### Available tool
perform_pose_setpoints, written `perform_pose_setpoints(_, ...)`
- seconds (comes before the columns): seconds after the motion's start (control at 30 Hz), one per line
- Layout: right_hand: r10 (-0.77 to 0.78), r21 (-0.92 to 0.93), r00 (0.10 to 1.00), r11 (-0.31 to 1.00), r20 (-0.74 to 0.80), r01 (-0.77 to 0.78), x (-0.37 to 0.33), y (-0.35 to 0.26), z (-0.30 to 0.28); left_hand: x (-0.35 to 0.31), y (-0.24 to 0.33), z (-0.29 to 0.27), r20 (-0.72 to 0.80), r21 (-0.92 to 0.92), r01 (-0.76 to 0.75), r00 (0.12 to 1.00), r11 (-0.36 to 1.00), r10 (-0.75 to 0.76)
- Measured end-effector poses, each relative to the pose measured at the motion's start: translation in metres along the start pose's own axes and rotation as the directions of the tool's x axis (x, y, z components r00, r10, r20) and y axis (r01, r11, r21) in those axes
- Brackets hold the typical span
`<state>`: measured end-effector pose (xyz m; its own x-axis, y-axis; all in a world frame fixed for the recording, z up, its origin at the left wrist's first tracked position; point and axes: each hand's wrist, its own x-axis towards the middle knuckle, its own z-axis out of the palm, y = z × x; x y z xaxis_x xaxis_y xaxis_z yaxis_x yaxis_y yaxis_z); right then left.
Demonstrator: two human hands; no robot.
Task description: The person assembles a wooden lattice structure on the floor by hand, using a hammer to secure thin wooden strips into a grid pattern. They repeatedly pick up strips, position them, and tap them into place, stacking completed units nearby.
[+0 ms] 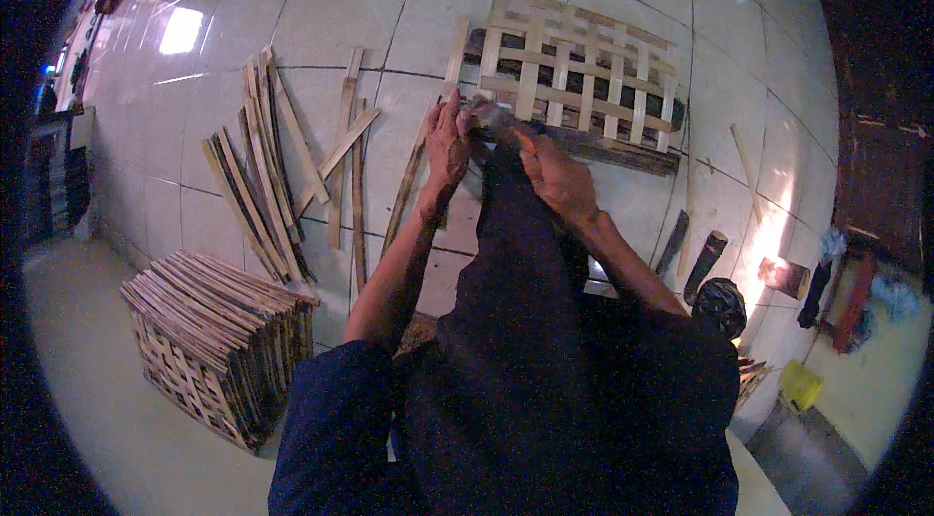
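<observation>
A woven panel of pale bamboo strips (586,78) lies flat on the floor ahead, with dark edge strips along its near side. At its near left corner my left hand (447,144) is closed, apparently on a bamboo strip (457,51) that stretches away past the fingers. My right hand (559,176) grips a tool (494,117), an orange bit showing at its grip. The tool's far end is blurred close to my left fingertips, so its exact kind cannot be told. My dark clothing hides the space just below both hands.
Loose bamboo strips (265,161) lie on the tiles to the left. Below them stands a tall stack of woven panels (219,321). At the right are dark cut pieces (704,266), a black plastic bundle (720,308), a short log piece (784,277) and a yellow container (800,386).
</observation>
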<state>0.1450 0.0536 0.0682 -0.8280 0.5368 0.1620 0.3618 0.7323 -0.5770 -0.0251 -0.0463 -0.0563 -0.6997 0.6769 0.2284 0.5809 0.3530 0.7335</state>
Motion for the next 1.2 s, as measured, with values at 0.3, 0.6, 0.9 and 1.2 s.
perform_pose_setpoints(0.3, 0.073, -0.093, 0.991, 0.994, 0.112, -0.063, 0.005, 0.004, -0.009, 0.002, -0.006, 0.005, 0.093, -0.101, 0.12, 0.99, 0.988, -0.11)
perform_pose_setpoints(0.6, 0.551, 0.093, 0.813, 0.834, -0.188, -0.544, -0.126, 0.037, -0.045, 0.016, 0.04, -0.017, -0.002, 0.014, -0.029, 1.0, 0.999, 0.029)
perform_pose_setpoints(0.9, 0.685, -0.179, 0.652, 0.632, -0.327, -0.754, -0.219, 0.085, -0.027, 0.042, 0.13, 0.063, 0.52, -0.227, -0.627, 0.57, 0.746, 0.637)
perform_pose_setpoints(1.2, 0.341, -0.233, 0.937, 0.92, 0.077, -0.316, -0.171, 0.066, 0.038, 0.048, 0.121, 0.078, 0.557, -0.264, -0.622, 0.525, 0.737, 0.643)
